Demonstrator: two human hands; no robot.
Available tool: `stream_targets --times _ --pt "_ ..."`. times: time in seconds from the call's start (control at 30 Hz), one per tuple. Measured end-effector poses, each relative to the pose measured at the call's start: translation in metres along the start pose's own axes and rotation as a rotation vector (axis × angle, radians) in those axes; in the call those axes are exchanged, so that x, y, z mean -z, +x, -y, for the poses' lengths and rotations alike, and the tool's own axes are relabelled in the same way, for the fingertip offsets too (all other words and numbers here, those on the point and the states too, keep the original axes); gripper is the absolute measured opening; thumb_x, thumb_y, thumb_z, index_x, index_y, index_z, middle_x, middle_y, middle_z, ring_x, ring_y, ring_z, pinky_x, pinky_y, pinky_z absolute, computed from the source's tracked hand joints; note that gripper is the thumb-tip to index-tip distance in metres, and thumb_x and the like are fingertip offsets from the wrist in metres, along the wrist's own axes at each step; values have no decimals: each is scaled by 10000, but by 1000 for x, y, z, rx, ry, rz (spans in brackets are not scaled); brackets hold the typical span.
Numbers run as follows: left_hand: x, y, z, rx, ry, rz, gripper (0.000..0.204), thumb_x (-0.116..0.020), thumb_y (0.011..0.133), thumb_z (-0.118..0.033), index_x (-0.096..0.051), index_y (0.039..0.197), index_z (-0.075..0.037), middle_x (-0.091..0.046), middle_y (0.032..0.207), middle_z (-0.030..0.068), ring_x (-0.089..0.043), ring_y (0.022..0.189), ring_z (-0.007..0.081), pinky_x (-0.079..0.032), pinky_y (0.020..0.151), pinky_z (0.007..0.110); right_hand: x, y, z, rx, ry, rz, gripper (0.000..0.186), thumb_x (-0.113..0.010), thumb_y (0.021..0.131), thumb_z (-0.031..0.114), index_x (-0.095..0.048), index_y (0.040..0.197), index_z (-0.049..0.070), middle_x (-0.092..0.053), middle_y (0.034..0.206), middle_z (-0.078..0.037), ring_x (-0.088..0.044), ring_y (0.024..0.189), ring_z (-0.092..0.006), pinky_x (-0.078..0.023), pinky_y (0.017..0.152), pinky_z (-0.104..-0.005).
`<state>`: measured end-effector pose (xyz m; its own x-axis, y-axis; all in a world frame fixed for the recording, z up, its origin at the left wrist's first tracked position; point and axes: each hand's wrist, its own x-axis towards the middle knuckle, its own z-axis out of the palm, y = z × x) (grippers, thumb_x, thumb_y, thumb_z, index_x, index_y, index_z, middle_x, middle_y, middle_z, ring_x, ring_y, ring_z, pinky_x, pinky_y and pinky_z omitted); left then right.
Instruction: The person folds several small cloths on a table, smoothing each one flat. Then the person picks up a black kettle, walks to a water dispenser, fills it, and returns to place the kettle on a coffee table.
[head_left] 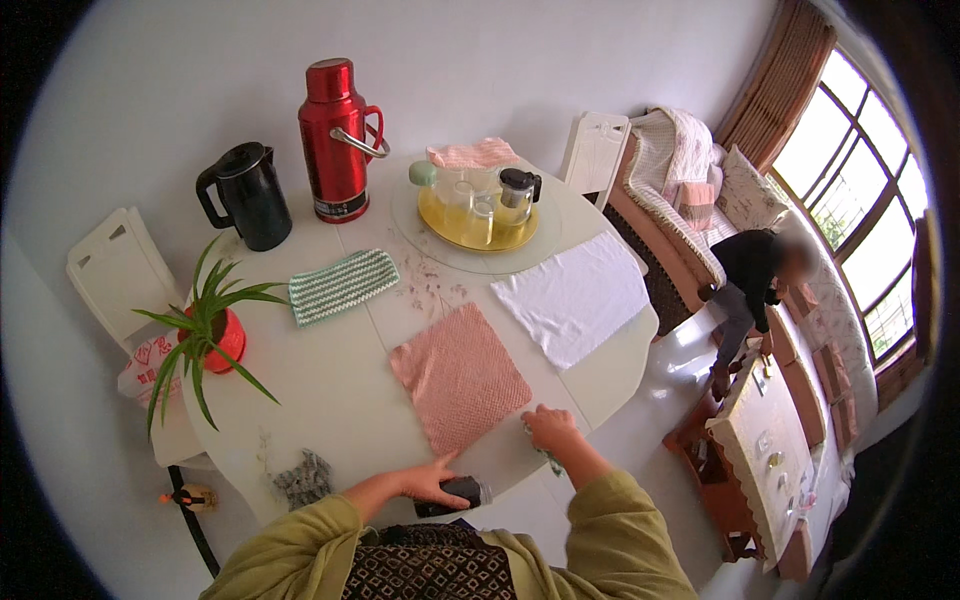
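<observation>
Dark jar (468, 490) is what the left hand (430, 483) has hold of, right at the near edge of the white table (310, 400). It is black for most of its length, with a clear, shiny end that points to the right. From where I stand, it looks as if it may be lying on its side, but the hand hides part of it. The left fingers are closed over the jar, and the thumb reaches out toward the bottom corner of a pink cloth (462, 375). That cloth is bumpy and square, and it lies flat just past the hand.

The right hand (552, 430) is curled shut around a small green and white cloth (556, 464). Only a bit of it peeks out below the fingers, close to the table's edge. The knuckles are near the pink cloth's right corner.

Both arms come up from below in baggy olive sleeves (620, 530), with the elbows bent out wide. The left forearm slants to the right, past a fuzzy gray cloth (303, 480). The right one slants to the left.
</observation>
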<state>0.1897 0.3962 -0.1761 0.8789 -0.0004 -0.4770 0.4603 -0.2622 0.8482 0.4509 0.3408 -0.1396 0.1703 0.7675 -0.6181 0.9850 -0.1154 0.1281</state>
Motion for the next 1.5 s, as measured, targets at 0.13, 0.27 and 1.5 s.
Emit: stream_targets --times 0.13,0.27,1.5 --pt "-9 -3 -2 -19 -40 -28 772 -595 645 -594 -489 1142 -13 28 1362 262 -153 1258 346 -188 1012 346 -9 -16 -13 -2 69 18 532 -511 736 146 -346 1236 219 -440 1176 -111 -565 906 -263 -459 732 -386" --pt "-6 2 -7 41 -57 -63 835 -594 604 -628 -480 1147 -4 -52 1366 241 -214 1239 343 -244 984 346 15 -2 4 69 137 -159 650 -533 717 138 -246 1292 236 -320 1296 -132 -553 946 -278 -456 738 -395" --pt "-82 -170 -35 -266 -1126 -639 416 -463 867 -338 -449 1095 10 -536 937 49 -498 803 87 -410 660 225 3 -130 251 416 2049 -741 412 -475 849 192 -364 1186 -16 -489 1039 -90 -476 899 -147 -393 780 -266"
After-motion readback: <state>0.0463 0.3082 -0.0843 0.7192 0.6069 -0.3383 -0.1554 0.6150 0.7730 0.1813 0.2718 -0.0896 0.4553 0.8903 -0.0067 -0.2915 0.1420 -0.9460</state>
